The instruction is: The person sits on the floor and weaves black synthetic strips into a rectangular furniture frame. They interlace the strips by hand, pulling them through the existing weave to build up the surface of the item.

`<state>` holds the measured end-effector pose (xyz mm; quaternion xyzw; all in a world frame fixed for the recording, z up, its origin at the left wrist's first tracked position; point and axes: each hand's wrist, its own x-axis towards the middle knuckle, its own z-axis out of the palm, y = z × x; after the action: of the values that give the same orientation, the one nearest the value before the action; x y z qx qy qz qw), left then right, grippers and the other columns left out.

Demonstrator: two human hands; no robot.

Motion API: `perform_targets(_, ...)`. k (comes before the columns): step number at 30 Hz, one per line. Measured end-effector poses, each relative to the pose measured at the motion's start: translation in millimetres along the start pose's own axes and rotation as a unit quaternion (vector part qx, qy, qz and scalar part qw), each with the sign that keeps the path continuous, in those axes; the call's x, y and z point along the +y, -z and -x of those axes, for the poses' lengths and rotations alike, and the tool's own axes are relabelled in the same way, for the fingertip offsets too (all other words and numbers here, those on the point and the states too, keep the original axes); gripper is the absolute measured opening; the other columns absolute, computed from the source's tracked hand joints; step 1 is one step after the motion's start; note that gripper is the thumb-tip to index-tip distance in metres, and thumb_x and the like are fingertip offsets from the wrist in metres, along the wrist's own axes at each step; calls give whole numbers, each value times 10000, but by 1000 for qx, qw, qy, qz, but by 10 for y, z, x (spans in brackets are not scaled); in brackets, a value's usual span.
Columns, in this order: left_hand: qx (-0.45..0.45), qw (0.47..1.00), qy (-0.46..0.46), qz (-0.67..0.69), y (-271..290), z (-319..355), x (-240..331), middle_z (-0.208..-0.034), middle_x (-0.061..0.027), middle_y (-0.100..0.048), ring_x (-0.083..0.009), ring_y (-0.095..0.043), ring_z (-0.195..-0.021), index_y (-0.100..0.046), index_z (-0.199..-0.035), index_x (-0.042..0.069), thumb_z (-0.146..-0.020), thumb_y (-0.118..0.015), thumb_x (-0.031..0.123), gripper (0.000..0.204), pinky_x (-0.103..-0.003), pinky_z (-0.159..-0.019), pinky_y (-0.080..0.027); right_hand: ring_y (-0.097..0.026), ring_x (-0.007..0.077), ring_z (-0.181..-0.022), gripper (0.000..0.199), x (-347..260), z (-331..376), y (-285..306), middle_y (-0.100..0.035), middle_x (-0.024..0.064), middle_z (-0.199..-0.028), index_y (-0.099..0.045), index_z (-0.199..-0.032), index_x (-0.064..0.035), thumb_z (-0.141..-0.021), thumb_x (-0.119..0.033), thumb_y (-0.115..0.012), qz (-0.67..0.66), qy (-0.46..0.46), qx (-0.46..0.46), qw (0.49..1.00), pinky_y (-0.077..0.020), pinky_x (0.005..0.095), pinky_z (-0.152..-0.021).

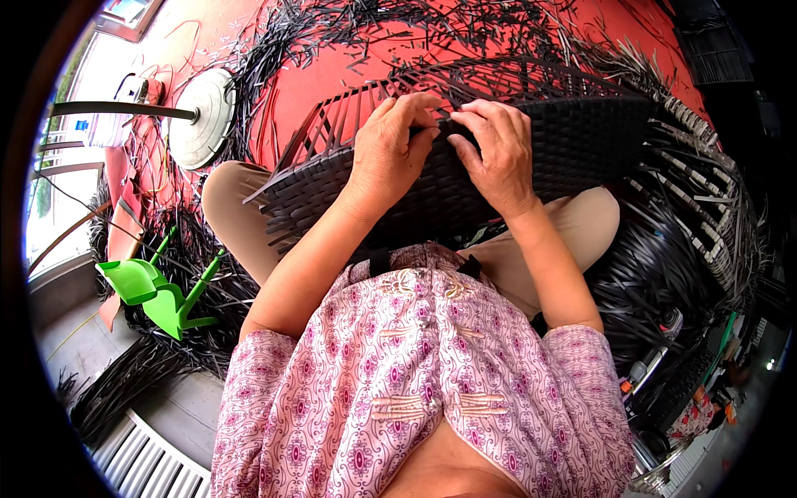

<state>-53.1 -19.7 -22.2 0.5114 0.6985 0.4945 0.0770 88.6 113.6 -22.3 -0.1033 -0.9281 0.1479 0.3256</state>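
Note:
A dark woven strip panel (573,137) lies across my lap, tightly plaited on the near side. Loose strips fan out beyond its far edge. My left hand (394,145) is at the middle of that edge, fingers curled and thumb pressed toward the index finger, pinching a black strip. Just to its right, my right hand (496,153) grips the rim of the panel, fingertips over the edge and thumb on the near face. The two hands are close together with a small gap between them. The exact strip ends under my fingertips are partly hidden.
Loose black strips (286,41) are heaped on the red floor (315,79). A round pale base with a pole (203,120) stands at the far left, a green plastic object (170,303) nearer. Bundled strips (656,257) lie at my right, a white slatted piece (149,461) lower left.

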Motion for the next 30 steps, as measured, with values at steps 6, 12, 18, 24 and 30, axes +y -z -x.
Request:
perform_targets(6, -30, 985, -120, -121, 54, 81, 13, -950, -80, -696, -275, -666, -932, -663, -1132, 49, -793, -695, -52, 355, -393, -823, -543, -584, 287, -1121, 333, -38, 167, -111, -628, 63, -1182, -673, -1182, -88, -867, -163, -749, 68, -4, 42, 997, -453, 443, -981)
perform_targets(12, 6, 982, -151, -113, 119, 258, -62, -1074, -119, -713, -308, -679, -1051, -664, -1141, 43, -796, -680, -56, 359, -404, -926, -540, -607, 260, -1057, 256, -164, -29, -162, -652, 46, -1110, -704, -1100, -104, -851, -151, -741, 9, -8, 18, 1000, -446, 429, -929)
perform_targets(18, -55, 991, 55, -112, 649, 203, -119, -1077, -142, -740, -295, -706, -1055, -626, -1273, 79, -927, -667, 42, 351, -396, -864, -550, -586, 231, -970, 248, -269, -65, -257, -613, 1, -1013, -719, -1011, -146, -786, -175, -819, 41, 3, 21, 999, -443, 399, -864)
perform_targets(24, -139, 982, 116, 55, 718, 77, -212, -1073, -103, -712, -201, -695, -1042, -598, -1308, 41, -887, -718, 8, 440, -335, -887, -547, -562, 238, -910, 267, -383, -281, -210, -580, 16, -927, -717, -980, -145, -750, -187, -846, 3, 9, -50, 999, -437, 397, -807)
perform_targets(30, -201, 947, 184, 172, 671, -49, -413, -973, -36, -634, -125, -629, -934, -582, -1277, 19, -832, -733, -61, 476, -288, -840, -538, -573, 265, -926, 292, -342, -414, -190, -604, 34, -930, -691, -910, -129, -700, -201, -880, -37, -48, -130, 990, -455, 406, -843)
